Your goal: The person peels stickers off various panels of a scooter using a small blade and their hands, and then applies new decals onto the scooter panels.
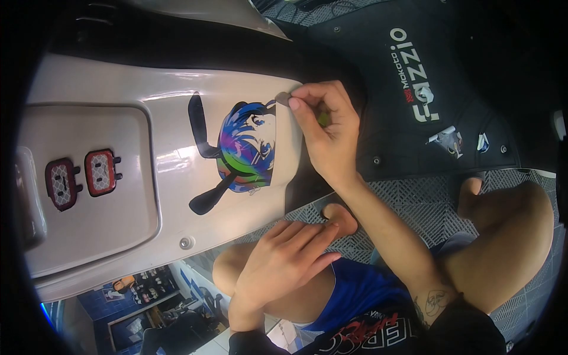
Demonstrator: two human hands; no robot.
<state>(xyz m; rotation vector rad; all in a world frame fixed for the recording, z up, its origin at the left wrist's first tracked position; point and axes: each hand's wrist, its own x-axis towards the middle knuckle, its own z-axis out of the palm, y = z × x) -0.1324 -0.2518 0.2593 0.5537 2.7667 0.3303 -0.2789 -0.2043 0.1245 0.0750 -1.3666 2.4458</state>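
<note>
My right hand (pixel 331 127): thumb and forefinger pinching small grey piece (pixel 283 98) at anime sticker (pixel 251 145).
My left hand (pixel 287 254): fingers loosely bent; contents, I cannot tell.
Sticker position: on pale panel (pixel 177 136).
Reflectors: red pair (pixel 101 172), beside sticker.
Black mat (pixel 378 118): bears curled scraps (pixel 448 142).
Obstruction: my right hand covers panel corner.

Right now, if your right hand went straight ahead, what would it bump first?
Probably the cartoon sticker on the pale panel; my right hand points that way, though depth is unclear.
</note>
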